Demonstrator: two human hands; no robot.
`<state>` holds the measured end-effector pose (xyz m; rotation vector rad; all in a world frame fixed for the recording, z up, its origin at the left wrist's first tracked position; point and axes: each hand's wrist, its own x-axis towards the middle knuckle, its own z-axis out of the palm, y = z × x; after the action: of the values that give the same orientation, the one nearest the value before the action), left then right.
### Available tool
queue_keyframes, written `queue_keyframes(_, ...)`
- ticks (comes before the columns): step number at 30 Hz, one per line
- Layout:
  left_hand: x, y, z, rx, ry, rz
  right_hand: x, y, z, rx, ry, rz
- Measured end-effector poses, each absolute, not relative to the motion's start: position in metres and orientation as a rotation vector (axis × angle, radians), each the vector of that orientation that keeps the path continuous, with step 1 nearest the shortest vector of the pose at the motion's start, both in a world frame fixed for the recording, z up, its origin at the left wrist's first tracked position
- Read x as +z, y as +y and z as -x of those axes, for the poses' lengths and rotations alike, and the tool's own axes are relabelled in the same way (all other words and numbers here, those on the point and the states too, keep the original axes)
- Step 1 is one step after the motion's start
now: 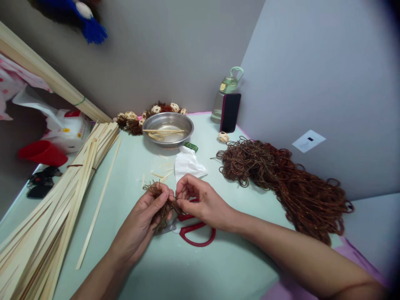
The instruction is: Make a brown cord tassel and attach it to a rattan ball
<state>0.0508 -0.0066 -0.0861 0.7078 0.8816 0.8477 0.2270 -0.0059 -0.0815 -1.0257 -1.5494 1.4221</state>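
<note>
Some yarn (162, 220) apparently behind fingers (158, 204)

Left hand (142, 216) and right hand (204, 202) close together, fingers (189, 181) curled, bare forearms (290, 246) slanting inward.

Nearer than the held yarn bunch (163, 217), the tabletop (168, 271) leaves passing room; red-handled scissors (186, 228) obstruct its right, then the yarn heap (281, 179); its left, the wood-strip bundle (75, 183); its far side, the metal bowl (170, 143).

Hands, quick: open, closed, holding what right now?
Left hand: closed, holding a small brown yarn bundle.
Right hand: fingers curled closed at the bundle; whether they grip any yarn can't be told.
</note>
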Motion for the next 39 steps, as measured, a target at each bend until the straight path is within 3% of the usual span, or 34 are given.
queue_keyframes(12, -0.091, -0.008, -0.054, 0.912, 0.995, -0.862, -0.078, -0.003, -0.225, 1.458, -1.268, 1.009)
queue_keyframes(39, -0.089, -0.010, -0.055, 0.834, 0.977, -0.840, -0.078, -0.006, -0.223, 1.538, -1.309, 0.937)
